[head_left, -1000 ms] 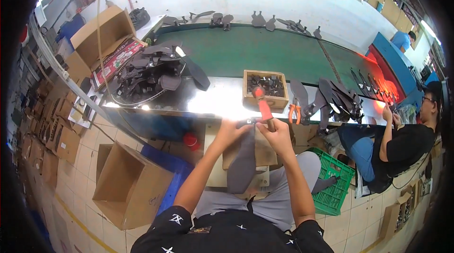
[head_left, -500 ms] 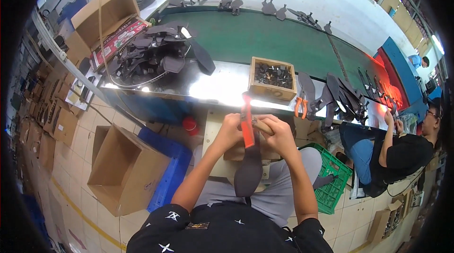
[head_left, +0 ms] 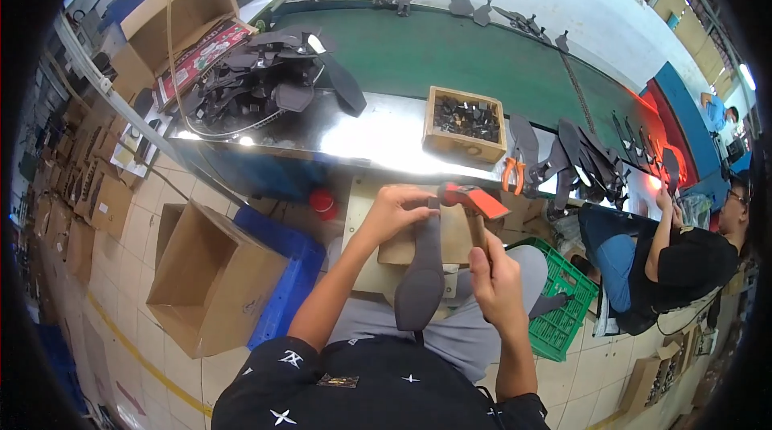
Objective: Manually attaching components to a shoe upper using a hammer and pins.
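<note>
The long green conveyor runs across the far side, dark cut pieces scattered along its back edge, and in front of it lies the shiny metal table. On the table's left end sits a tangled heap of dark strap pieces; toward the middle stands a small wooden box full of little dark parts, with orange-handled pliers just to its right. An open cardboard box stands on the tiled floor at my left, a green plastic crate at my right, and another person sits beyond it at the same table.

Over my lap I have a long dark sole-shaped piece, its narrow end up on a small cardboard-coloured board. My left hand is closed in a pinching grip on that upper end, pressing it to the board. My right hand is wrapped tight around the wooden handle of a hammer, its red-orange head held just above the strap's top, beside my left fingers.
</note>
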Tool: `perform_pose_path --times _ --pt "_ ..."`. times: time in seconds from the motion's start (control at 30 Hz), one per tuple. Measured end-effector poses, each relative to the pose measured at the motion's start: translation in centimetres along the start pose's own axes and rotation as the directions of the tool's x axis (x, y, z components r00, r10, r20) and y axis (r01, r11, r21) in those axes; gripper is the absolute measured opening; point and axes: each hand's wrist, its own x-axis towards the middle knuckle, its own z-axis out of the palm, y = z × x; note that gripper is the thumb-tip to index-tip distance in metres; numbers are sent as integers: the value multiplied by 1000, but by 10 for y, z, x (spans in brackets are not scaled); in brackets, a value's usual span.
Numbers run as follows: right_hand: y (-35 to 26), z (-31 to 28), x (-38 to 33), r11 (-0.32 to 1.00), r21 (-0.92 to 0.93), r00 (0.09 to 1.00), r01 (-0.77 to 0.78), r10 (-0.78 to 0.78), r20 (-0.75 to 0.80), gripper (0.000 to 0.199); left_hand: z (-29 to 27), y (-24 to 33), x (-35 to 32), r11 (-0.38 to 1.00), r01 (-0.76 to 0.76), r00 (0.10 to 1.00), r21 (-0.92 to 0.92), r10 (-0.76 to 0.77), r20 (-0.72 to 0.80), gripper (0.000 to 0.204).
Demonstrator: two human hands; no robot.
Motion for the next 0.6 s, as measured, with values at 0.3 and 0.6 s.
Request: perform_pose_path --times 0.3,0.6 --pt "-37 -17 -4 967 -150 974 207 -219 -66 32 -1 1 -9 994 102 994 30 -103 40 47" --pt "-10 2 11 985 -157 995 65 -52 86 26 3 -10 -14 887 150 974 438 -208 87 118"
